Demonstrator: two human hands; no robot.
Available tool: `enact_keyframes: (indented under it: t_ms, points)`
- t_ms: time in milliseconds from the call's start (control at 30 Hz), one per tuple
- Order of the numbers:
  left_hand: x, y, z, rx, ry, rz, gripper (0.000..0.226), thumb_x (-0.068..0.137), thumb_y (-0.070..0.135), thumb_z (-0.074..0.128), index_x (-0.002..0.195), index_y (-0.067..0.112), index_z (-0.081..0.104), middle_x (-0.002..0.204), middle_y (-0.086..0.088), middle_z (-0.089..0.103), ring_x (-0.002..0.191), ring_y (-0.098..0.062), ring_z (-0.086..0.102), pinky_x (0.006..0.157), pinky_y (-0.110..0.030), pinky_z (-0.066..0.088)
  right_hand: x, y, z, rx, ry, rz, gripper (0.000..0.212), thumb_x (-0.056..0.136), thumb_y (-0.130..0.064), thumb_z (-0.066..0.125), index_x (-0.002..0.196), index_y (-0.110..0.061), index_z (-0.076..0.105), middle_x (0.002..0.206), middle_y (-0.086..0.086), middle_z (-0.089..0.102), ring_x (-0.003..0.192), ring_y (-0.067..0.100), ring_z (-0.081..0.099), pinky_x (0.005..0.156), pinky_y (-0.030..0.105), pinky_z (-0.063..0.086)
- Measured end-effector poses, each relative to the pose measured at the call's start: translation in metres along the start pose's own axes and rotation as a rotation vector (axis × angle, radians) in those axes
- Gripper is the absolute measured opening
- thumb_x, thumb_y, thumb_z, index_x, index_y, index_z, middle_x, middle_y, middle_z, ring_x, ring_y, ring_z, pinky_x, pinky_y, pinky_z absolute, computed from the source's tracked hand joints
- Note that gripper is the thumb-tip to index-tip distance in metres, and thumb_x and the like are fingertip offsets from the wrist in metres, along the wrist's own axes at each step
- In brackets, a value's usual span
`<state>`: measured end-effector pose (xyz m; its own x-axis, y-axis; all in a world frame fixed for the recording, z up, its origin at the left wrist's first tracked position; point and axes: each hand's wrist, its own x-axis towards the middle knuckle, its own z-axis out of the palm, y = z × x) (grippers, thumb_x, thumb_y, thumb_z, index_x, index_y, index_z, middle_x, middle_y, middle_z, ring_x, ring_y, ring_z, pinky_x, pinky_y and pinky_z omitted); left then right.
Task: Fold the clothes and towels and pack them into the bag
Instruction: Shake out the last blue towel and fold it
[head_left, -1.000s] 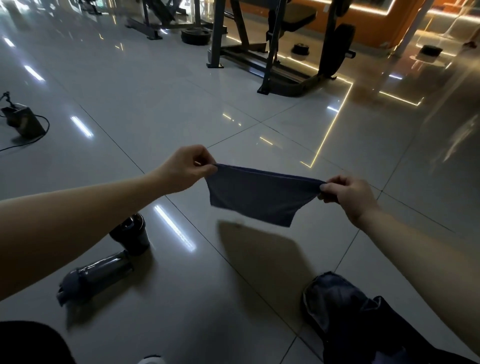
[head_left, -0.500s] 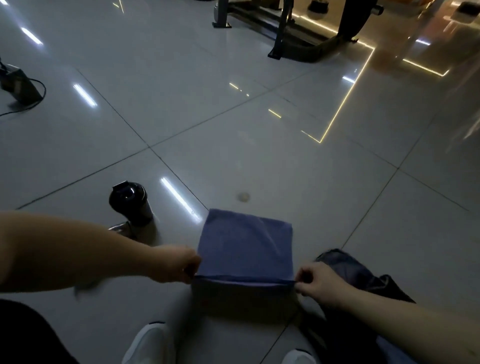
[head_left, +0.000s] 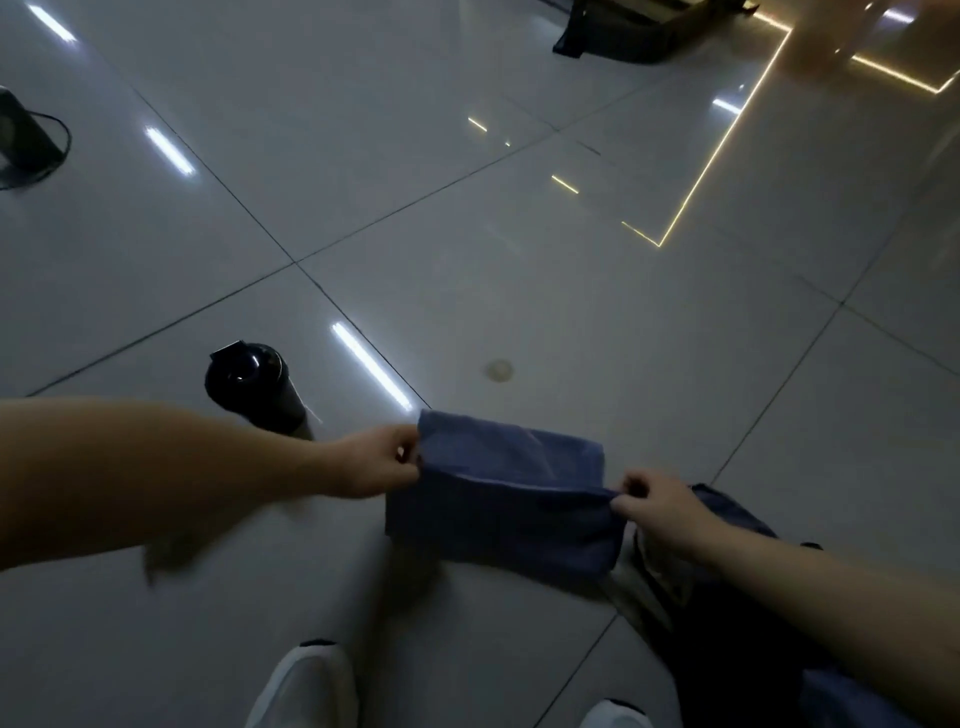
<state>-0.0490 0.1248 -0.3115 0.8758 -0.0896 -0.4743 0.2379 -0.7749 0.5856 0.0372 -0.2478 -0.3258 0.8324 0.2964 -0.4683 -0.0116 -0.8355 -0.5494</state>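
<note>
Forearms come in bare from both sides of the view, angled down toward the glossy tiled floor (head_left: 519, 260) ahead of my white shoes (head_left: 306, 686). My left arm runs almost level from the left edge with the wrist straight. My left hand (head_left: 376, 467) has thumb and fingers curled together on the upper left corner of the blue towel (head_left: 509, 499) — a tight pinch, with the other fingers tucked in behind it. My right arm rises from the lower right corner. My right hand (head_left: 657, 512) sits a little lower and nearer to me, back of the hand up. Its thumb and forefinger nip the towel's right-hand corner and the remaining fingers are loosely bent. The towel is stretched between the two hands and doubled over, with a pale hem line running from one pinch to the other. One layer lies away from me and the other drops toward my feet — whether its lower edge touches the tile I cannot tell. Just beside my right hand, and partly under that forearm, lies the dark blue bag (head_left: 737, 519), its shape mostly hidden. Beyond my left wrist a black bottle (head_left: 254, 387) stands on the floor, near the towel but apart from it.
</note>
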Motion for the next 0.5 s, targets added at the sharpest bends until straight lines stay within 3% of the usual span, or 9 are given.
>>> enact_keyframes:
  t_ms: [133, 233, 400, 500]
  points:
    - [0.047, -0.006, -0.002, -0.138, 0.187, -0.070, 0.007, 0.083, 0.011, 0.061, 0.081, 0.012, 0.054, 0.076, -0.004, 0.058, 0.070, -0.017, 0.051, 0.060, -0.029, 0.040, 0.047, 0.002, 0.004, 0.085, 0.156, 0.081, 0.018, 0.084, -0.015, 0.069, 0.071, -0.014, 0.058, 0.066, 0.003, 0.059, 0.068, 0.024, 0.057, 0.064, 0.032, 0.044]
    - [0.073, -0.021, 0.008, -0.204, 0.296, -0.118, 0.009, 0.084, 0.011, 0.062, 0.083, 0.011, 0.054, 0.079, -0.008, 0.060, 0.071, -0.019, 0.051, 0.065, -0.033, 0.044, 0.076, 0.005, 0.018, 0.156, 0.220, 0.124, 0.013, 0.089, -0.023, 0.070, 0.087, -0.013, 0.062, 0.082, 0.005, 0.065, 0.080, 0.024, 0.060, 0.071, 0.029, 0.041]
    - [0.096, -0.042, 0.031, -0.219, 0.398, -0.156, 0.013, 0.091, 0.013, 0.066, 0.086, 0.017, 0.055, 0.081, 0.003, 0.059, 0.071, -0.017, 0.055, 0.063, -0.029, 0.043, 0.098, 0.012, 0.036, 0.222, 0.254, 0.221, 0.009, 0.091, -0.019, 0.069, 0.097, -0.012, 0.065, 0.091, 0.006, 0.066, 0.087, 0.023, 0.061, 0.075, 0.024, 0.039]
    - [0.100, -0.046, 0.038, -0.186, 0.433, -0.158, 0.010, 0.089, 0.015, 0.069, 0.094, 0.018, 0.060, 0.091, 0.000, 0.063, 0.084, -0.024, 0.062, 0.077, -0.036, 0.051, 0.098, 0.014, 0.043, 0.243, 0.302, 0.248, 0.009, 0.093, -0.018, 0.066, 0.098, -0.013, 0.062, 0.090, 0.005, 0.063, 0.094, 0.029, 0.063, 0.075, 0.025, 0.039]
